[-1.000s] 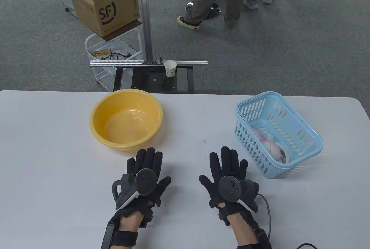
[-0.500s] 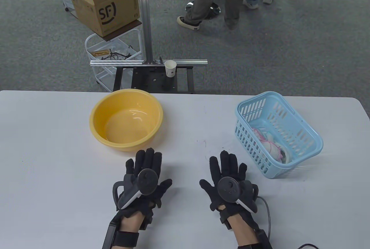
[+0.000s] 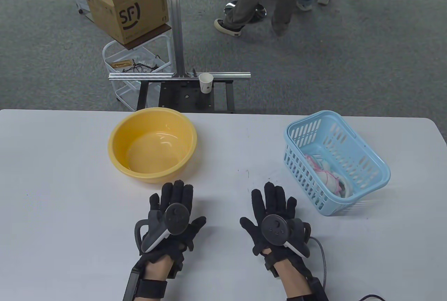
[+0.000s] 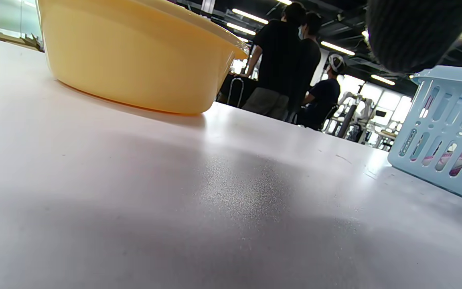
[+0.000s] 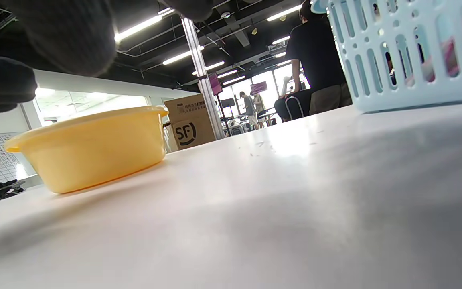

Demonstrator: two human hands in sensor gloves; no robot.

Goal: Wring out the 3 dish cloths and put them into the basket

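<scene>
A: Table view, lower middle: left hand (image 3: 174,215) in a black sensor glove lying flat on the white table (image 3: 52,182), fingers straight and spread, nothing in them. Same for the right hand (image 3: 274,217), flat, fingers spread, holding nothing.

B: And the cloths?

A: Bunched white dish cloths with pink edging (image 3: 326,175) down in the light blue slotted plastic basket (image 3: 370,161), right of centre. Seen again as pink and white through the slots in the left wrist view (image 4: 459,162). Impossible to count: could be three, could be fewer.

B: Anything in the round yellow plastic basin (image 3: 118,130)?

A: Upper left of the hands; looks bare of cloth inside, perhaps a little water by the sheen. No cloth anywhere on the table.

B: So, likely finished?

A: Probably at or near the end, judging by the bare basin and the idle hands.

B: If another reach were needed?

A: Basket up and to the right of the right hand, near it; long axis running diagonally from upper left to lower right. Left hand well apart from it, nearer the basin, just below its near rim. Right hand clearly the one for the basket.
</scene>
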